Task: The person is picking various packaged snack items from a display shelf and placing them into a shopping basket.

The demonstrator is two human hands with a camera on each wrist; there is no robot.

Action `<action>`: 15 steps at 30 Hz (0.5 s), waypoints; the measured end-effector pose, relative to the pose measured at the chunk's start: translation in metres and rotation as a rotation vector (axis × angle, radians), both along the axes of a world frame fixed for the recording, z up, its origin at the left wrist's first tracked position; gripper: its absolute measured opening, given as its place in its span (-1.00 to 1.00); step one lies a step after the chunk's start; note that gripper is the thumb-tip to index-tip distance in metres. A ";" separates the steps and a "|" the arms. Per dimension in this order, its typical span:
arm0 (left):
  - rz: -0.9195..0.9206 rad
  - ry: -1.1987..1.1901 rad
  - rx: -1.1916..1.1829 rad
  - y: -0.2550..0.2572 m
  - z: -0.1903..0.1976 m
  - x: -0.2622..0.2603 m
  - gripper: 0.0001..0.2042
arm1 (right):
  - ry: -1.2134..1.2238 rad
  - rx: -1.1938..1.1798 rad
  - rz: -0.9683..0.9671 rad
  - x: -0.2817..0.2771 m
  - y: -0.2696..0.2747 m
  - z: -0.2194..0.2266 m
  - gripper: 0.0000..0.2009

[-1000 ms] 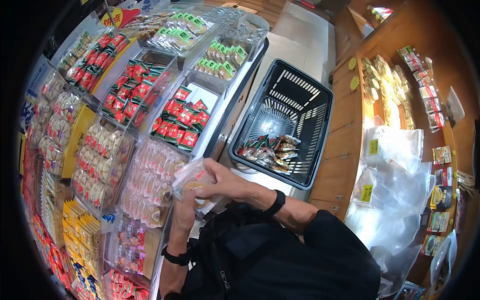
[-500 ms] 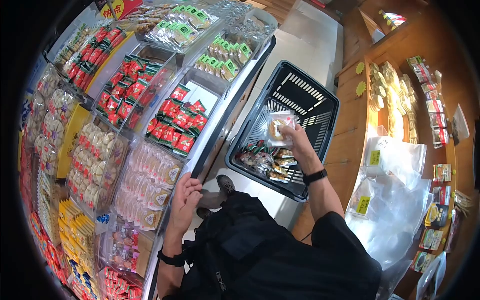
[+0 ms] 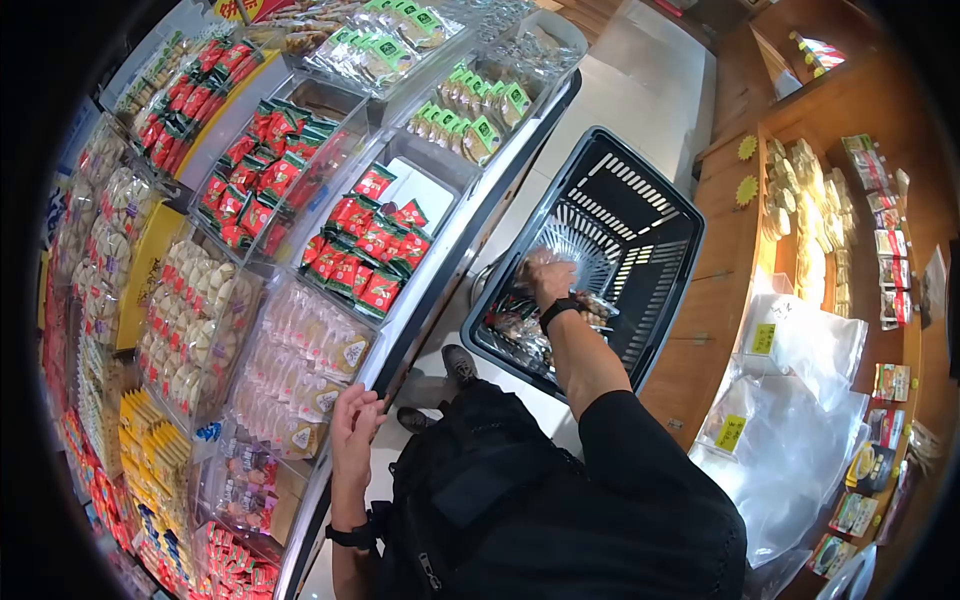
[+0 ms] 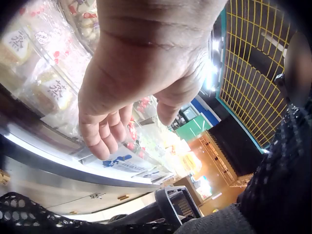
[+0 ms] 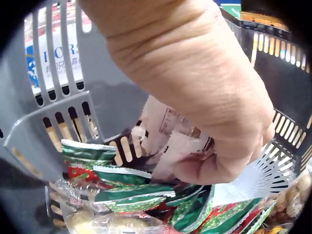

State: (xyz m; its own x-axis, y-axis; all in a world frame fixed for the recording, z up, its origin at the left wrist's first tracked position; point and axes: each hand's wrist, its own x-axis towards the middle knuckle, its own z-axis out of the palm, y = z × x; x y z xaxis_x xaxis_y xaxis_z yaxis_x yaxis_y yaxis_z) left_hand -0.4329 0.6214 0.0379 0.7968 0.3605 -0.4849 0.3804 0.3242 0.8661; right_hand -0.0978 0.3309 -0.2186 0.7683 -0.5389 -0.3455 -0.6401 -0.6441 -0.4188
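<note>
Basket: standing on the pale floor between the display counter on the left and the wooden cabinet on the right
Right hand: holding inside the basket, its thumb and fingers curling in and pinching a clear packet with white edges
Clear packet: sitting low in the basket's near half, right by the green-and-red packets; the hand is partly covering it
Left hand: hanging near the counter's near edge, its fingers curving loosely and gripping nothing
Pale-wrapped cakes: filling a bin just left of that hand, some showing round printed labels
Red-and-green packets: lying heaped in the next bin farther along
Plastic bags: spreading across the right side, well apart from both hands
Shoe: showing on the floor, near the basket's left side
</note>
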 end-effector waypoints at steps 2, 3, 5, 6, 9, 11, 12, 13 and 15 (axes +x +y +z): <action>0.008 0.016 0.014 0.002 -0.005 -0.004 -0.58 | 0.035 0.041 -0.131 -0.018 0.028 0.061 -0.11; 0.013 0.023 0.020 0.002 -0.007 -0.004 -0.58 | 0.058 -0.031 -0.129 -0.020 0.040 0.061 -0.17; 0.021 0.014 0.012 0.001 -0.008 -0.004 -0.58 | 0.105 -0.176 -0.126 -0.024 0.054 0.064 -0.28; 0.024 0.008 0.009 0.001 -0.008 -0.003 -0.58 | 0.100 -0.037 0.040 -0.027 0.046 0.062 -0.36; 0.039 -0.004 -0.001 0.002 -0.008 -0.001 -0.58 | 0.149 0.321 0.324 -0.026 0.007 0.062 -0.57; 0.039 -0.014 -0.011 0.003 -0.008 -0.001 -0.58 | 0.279 0.480 0.221 -0.020 -0.004 0.084 -0.64; 0.038 -0.020 -0.016 0.003 -0.008 0.000 -0.58 | 0.245 0.498 0.280 -0.021 -0.010 0.086 -0.68; 0.035 -0.016 -0.013 0.003 -0.008 0.002 -0.58 | 0.213 0.462 0.338 -0.023 -0.014 0.082 -0.68; 0.030 -0.003 -0.006 0.003 -0.007 0.002 -0.58 | 0.152 0.390 0.452 -0.027 -0.017 0.072 -0.67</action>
State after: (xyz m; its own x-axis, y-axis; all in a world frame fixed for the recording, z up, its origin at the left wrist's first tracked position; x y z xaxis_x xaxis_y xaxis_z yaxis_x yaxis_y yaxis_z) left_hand -0.4305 0.6240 0.0307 0.7870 0.3812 -0.4850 0.3682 0.3406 0.8651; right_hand -0.1252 0.3136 -0.1465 0.8179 0.0163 -0.5751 -0.4107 -0.6834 -0.6035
